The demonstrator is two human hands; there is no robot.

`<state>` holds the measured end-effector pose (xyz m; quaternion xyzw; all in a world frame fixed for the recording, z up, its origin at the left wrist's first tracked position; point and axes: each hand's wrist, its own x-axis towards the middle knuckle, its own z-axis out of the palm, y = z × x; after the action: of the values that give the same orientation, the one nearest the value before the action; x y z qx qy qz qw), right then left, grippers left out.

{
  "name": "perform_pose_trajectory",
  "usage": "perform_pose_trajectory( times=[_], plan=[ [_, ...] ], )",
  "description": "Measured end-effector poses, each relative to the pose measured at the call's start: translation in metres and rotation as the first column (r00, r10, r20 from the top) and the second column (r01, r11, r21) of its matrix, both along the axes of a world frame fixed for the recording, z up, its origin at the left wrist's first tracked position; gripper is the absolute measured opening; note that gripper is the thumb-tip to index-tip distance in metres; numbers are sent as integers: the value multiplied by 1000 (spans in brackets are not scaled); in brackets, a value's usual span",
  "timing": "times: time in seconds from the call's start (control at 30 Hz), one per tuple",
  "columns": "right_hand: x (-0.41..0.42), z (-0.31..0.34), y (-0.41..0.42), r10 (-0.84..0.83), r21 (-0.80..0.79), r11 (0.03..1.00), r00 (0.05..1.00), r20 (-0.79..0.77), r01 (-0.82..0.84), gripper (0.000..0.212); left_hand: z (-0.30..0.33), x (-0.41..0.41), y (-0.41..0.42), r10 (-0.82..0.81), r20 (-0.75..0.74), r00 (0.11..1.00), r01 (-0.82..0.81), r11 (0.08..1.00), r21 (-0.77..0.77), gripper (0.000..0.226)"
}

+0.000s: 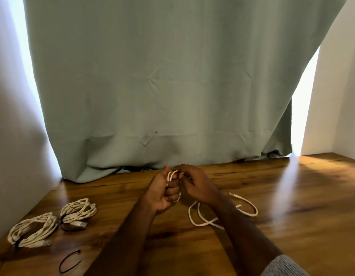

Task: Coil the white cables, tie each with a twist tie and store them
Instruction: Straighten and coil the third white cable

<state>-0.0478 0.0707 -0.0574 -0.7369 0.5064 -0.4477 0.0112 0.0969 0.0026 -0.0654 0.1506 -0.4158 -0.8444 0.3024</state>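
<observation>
Coiling is under way: the left hand (164,193) grips the first loops of the third white cable (204,220) while the right hand (194,184) pinches it, so next feed the slack lying on the wooden table (292,206)

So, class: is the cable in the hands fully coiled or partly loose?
Partly loose: a few loops circle the left hand, while the cable trails across the table.
</observation>
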Motion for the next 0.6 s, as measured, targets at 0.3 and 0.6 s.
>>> perform_pose_trajectory(
  times=[0.3, 0.6],
  plan=[
    [-14, -4, -5, 37, 162, 984, 982, 184, -67, 26, 2, 1, 5, -82, 93, 992, 90, 992, -83, 69],
    [-15, 0, -5, 27, 104, 993, 979, 204, -49, 24, 0, -1, 6, -70, 75, 995, 80, 986, -144, 32]
  ],
)
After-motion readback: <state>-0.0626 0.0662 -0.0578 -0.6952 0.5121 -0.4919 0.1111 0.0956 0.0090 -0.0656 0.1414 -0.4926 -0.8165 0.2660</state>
